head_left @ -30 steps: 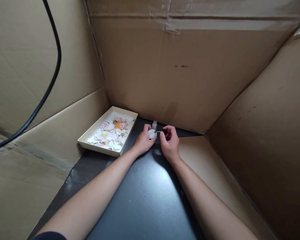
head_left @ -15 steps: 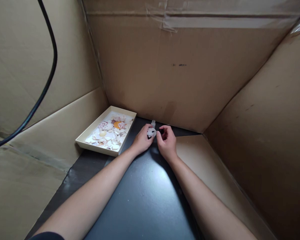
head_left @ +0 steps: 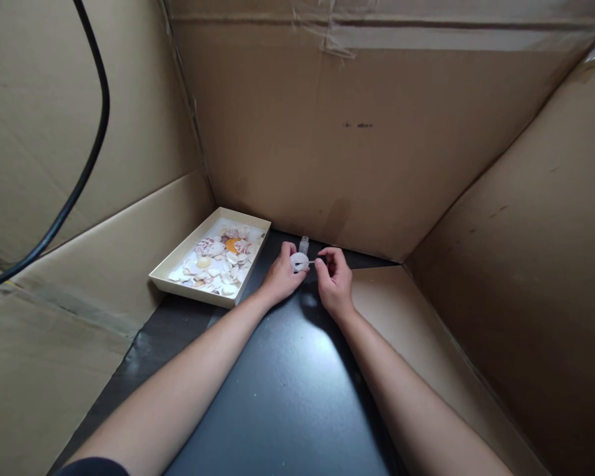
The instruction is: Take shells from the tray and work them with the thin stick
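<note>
Both forearms [head_left: 218,340] are stretched forward. The left hand [head_left: 282,274], curled inward, holds a round whitish piece [head_left: 300,268]; facing it, the right hand [head_left: 336,281] pinches a thin stick [head_left: 313,262] pointed at the piece. A small bottle [head_left: 304,244] stands just beyond the left hand.

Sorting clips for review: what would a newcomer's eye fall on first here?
Probably the shallow cream tray of seashells at left, one orange shell standing out. At centre, the left hand holds a whitish round piece, the right hand a thin stick. A black cable arcs at upper left.
</note>
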The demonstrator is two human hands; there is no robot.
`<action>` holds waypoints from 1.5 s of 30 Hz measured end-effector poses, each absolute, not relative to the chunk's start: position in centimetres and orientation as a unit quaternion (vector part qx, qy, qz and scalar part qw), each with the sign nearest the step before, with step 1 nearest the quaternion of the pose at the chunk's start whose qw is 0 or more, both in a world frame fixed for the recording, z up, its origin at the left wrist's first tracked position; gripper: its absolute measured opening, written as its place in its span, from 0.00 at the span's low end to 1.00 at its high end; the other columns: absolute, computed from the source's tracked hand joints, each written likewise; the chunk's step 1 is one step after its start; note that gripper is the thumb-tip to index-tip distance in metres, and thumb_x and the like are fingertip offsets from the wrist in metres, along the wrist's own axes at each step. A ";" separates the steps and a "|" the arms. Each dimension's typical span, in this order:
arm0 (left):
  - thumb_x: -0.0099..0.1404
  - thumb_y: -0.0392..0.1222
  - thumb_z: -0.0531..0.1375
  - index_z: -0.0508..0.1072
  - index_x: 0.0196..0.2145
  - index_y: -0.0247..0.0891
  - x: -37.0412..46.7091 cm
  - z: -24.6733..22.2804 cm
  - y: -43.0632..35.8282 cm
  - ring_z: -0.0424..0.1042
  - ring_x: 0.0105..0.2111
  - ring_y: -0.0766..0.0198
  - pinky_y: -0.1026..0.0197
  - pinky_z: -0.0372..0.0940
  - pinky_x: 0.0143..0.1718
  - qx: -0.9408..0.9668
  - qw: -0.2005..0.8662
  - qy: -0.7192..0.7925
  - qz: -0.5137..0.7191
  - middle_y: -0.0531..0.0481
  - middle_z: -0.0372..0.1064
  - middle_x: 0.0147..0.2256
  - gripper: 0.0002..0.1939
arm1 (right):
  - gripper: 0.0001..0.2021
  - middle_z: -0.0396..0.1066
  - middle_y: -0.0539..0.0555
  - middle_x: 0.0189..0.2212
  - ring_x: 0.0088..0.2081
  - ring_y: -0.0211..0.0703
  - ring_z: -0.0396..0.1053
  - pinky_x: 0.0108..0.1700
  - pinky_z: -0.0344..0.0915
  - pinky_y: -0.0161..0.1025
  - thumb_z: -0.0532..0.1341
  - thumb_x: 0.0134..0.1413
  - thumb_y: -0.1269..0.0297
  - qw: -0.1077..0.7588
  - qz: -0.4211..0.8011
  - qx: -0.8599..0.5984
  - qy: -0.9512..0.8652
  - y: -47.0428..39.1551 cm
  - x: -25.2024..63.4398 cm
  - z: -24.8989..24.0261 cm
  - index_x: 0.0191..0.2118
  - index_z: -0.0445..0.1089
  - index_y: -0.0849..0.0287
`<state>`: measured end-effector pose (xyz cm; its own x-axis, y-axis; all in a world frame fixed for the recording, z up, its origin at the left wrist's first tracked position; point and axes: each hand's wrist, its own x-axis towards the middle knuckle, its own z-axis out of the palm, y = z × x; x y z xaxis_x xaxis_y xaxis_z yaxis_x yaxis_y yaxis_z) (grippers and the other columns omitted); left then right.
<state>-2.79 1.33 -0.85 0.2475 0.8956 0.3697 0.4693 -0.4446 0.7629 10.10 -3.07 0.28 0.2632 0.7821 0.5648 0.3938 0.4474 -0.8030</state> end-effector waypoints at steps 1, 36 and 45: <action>0.56 0.41 0.59 0.53 0.39 0.42 -2.8 -0.9 1.3 0.64 0.32 0.65 0.63 0.58 0.33 0.745 0.259 0.457 0.411 0.53 0.60 0.35 0.18 | 0.07 0.61 0.48 0.28 0.27 0.36 0.59 0.31 0.58 0.34 0.56 0.55 0.63 0.610 0.161 -0.502 -0.591 -3.1 10.1 0.3 0.39 0.64 0.57; 0.58 0.42 0.59 0.59 0.45 0.40 -2.8 -0.8 1.4 0.68 0.34 0.63 0.62 0.62 0.35 0.752 0.283 0.442 0.399 0.49 0.67 0.37 0.18 | 0.07 0.64 0.49 0.30 0.27 0.36 0.60 0.31 0.59 0.34 0.56 0.56 0.63 0.603 0.131 -0.494 -0.612 -3.1 10.0 0.3 0.40 0.65 0.57; 0.59 0.42 0.58 0.60 0.46 0.40 -2.8 -0.9 1.4 0.68 0.34 0.63 0.62 0.62 0.35 0.753 0.282 0.439 0.401 0.49 0.68 0.38 0.18 | 0.07 0.64 0.50 0.30 0.27 0.36 0.60 0.31 0.59 0.35 0.56 0.56 0.63 0.600 0.126 -0.496 -0.616 -3.0 10.0 0.2 0.40 0.65 0.57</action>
